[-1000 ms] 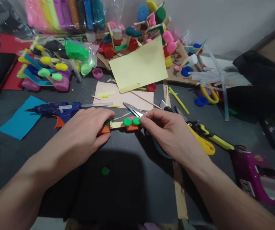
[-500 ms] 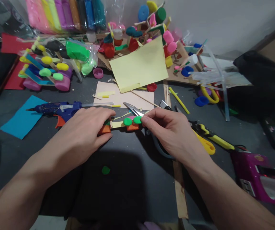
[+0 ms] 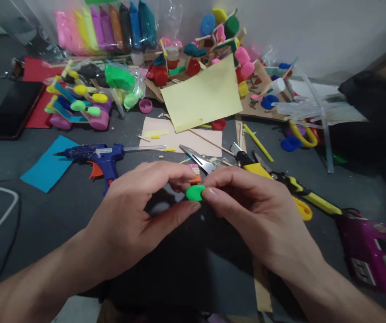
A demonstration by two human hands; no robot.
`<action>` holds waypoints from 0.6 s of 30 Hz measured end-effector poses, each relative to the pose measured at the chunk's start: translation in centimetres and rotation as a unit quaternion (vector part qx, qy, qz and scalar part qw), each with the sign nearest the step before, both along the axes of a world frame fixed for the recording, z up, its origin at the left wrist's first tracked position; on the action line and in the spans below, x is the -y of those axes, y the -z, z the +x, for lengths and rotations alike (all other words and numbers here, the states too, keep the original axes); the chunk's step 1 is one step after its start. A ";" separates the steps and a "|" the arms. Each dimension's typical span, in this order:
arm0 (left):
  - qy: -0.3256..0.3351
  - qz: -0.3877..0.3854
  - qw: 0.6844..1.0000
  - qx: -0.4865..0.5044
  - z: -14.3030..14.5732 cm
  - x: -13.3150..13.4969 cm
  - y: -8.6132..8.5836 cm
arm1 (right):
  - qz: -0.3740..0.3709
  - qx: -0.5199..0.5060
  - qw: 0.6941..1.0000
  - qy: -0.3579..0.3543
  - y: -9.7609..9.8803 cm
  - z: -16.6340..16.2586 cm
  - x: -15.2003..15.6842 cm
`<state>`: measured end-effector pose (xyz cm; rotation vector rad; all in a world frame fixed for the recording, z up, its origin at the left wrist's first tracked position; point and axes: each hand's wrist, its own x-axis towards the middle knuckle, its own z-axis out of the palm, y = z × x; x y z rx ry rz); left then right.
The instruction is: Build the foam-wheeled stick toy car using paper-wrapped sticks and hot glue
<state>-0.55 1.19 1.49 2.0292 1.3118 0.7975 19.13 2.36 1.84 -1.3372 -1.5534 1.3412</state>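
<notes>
Green clay disc [image 3: 195, 193], small, flat and smooth-edged, is pinched between the thumb and forefinger of the left hand [image 3: 135, 215] and the fingertips of the right hand [image 3: 256, 213], above the dark table [image 3: 61, 204] and near the scissors [image 3: 199, 158]. Half a second earlier the hands were spread along a stick model; now they are drawn together, and only its orange block [image 3: 195, 179] is seen.

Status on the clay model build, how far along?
Done: a finished clay-and-stick model stands back left. In hand: left hand and right hand pinch one green clay disc together. Left: the orange piece behind it is mostly hidden, so remaining discs can't be counted.
</notes>
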 end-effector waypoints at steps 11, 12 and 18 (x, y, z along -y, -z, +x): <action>-0.017 -0.124 0.981 0.146 0.2 0.2 0.0 | 0.136 0.003 0.989 -0.063 0.7 0.8 0.4; -0.017 -0.125 0.981 0.150 0.2 0.3 0.0 | 0.156 0.013 0.985 -0.070 0.7 0.9 0.3; -0.010 -0.005 0.999 0.033 -0.3 0.2 0.0 | 0.238 0.083 0.964 -0.087 0.6 1.4 -0.2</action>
